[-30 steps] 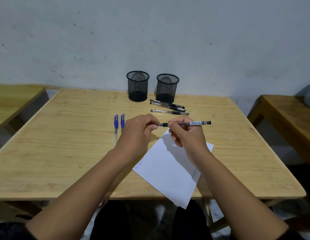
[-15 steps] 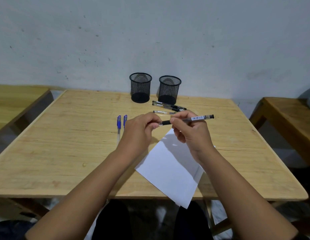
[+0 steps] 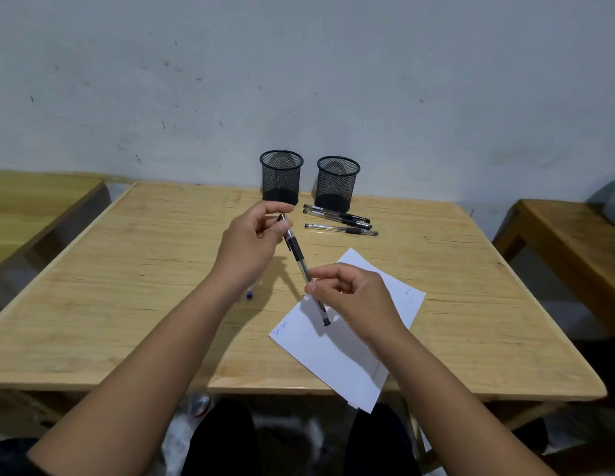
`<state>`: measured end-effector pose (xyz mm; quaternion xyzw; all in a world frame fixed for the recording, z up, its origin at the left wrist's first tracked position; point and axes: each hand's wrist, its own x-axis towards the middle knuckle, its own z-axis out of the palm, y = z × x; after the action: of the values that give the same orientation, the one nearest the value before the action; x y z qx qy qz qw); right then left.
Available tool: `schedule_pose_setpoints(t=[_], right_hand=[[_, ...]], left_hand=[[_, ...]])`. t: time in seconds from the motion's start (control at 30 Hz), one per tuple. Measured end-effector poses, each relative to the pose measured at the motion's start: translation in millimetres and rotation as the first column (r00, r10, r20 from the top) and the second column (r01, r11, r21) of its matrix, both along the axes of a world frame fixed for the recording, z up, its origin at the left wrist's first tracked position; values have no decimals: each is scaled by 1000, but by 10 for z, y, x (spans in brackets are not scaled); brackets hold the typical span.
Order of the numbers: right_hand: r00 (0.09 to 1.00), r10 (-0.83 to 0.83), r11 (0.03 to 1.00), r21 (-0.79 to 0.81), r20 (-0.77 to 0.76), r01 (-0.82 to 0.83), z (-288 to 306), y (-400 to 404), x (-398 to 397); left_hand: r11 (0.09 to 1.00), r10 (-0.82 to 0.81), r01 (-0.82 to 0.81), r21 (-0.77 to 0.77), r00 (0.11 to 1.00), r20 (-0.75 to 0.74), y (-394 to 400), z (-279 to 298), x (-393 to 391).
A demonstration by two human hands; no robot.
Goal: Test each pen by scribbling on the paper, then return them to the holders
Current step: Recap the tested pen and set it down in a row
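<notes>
stage: mid-task | hands: left hand (image 3: 254, 235) and right hand (image 3: 350, 297) each pinch one black pen (image 3: 301, 264) above paper (image 3: 337, 352) | paper: faint scribbles, seemingly | holders (image 3: 281, 176): empty behind paper | left: three pens (image 3: 337, 219) on counter (image 3: 127, 269)

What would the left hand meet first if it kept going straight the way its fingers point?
Probably the left mesh holder: the left hand, pinching the black pen's cap end, points at its base. Depth is unclear from this one view.
</notes>
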<state>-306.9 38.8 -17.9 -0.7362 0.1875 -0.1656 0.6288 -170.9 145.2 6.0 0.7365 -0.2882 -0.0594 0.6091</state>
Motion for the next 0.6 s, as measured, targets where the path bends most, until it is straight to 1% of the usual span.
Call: schedule_pose_setpoints(t=[0.13, 0.27, 0.33, 0.43, 0.5, 0.6], right_hand=[[999, -38, 999, 2, 37, 38, 16, -12, 47], [989, -134, 990, -26, 60, 136, 49, -95, 95], [981, -177, 982, -48, 82, 182, 60, -163, 126], [960, -269, 957, -90, 78, 276, 68, -283, 177], [949, -306, 942, -120, 81, 314, 74, -358, 201], [930, -362, 902, -227, 63, 367, 108, -447, 213]], left_hand=[[996, -84, 84, -29, 996, -11, -98, -20, -107], [997, -56, 57, -46, 998, 11, -218, -39, -158], [999, -26, 25, 20, 998, 59, -274, -52, -164], [984, 16, -45, 174, 986, 169, -343, -111, -161], [954, 2, -76, 291, 969, 248, -403, -174, -129], [894, -34, -118, 432, 944, 329, -503, -238, -99]])
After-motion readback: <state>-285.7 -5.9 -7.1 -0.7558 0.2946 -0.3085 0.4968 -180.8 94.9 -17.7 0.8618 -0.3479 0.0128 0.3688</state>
